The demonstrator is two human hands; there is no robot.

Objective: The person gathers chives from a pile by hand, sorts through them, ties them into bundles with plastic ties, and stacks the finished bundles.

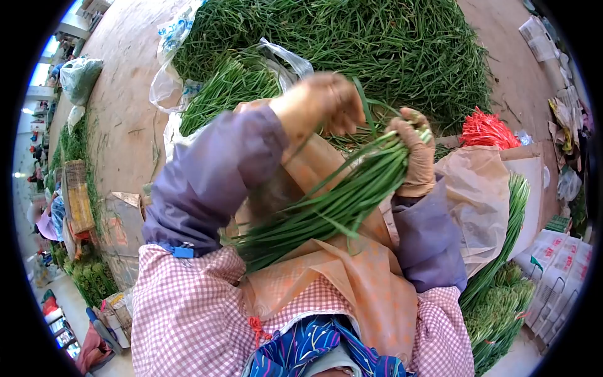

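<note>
My right hand [418, 151], in a tan glove, is wrapped round the pale cut ends of a bunch of garlic chives [352, 188]. The long green leaves slant down to the left across my lap, over a translucent brownish plastic apron [370, 276]. To the left of those ends and a little higher, my left hand [326, 103] is raised, also gloved and smeared by motion. Its fingers look bent, but whether they hold anything is unclear. A loose green blade [364, 103] shows beside its fingertips.
A large heap of loose chives [352, 44] covers the floor ahead. A neater pile [232, 88] lies left of it by clear plastic. Red ties [488, 130] sit at the right. Tied bundles [499, 314] stand near white boxes [556, 276]. A yellow crate [78, 198] is far left.
</note>
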